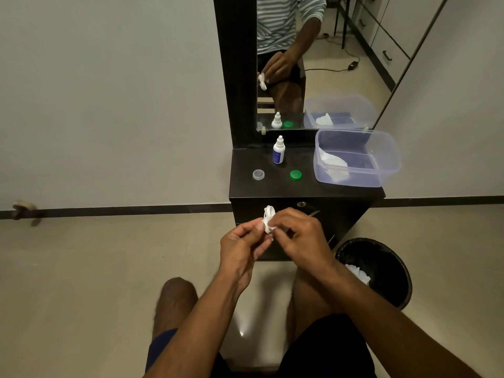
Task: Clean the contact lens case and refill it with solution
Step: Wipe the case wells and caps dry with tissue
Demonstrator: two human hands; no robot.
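My left hand (pixel 242 241) pinches the white contact lens case (pixel 268 214) in front of the black cabinet, above my knees. Close against it from the right, my right hand (pixel 297 236) has its fingers curled at the case's lower part, where a bit of white tissue shows; what exactly it pinches is hidden. On the cabinet top (pixel 272 186) stand a small white solution bottle (pixel 278 150) with a blue label, a clear cap (pixel 258 174) and a green cap (pixel 295 175), both lying loose.
A clear plastic tub (pixel 381 148) with white tissue inside sits on the cabinet's right side. A mirror (pixel 313 64) rises behind it. A black waste bin (pixel 381 257) with crumpled tissue stands on the floor to the right of my knees.
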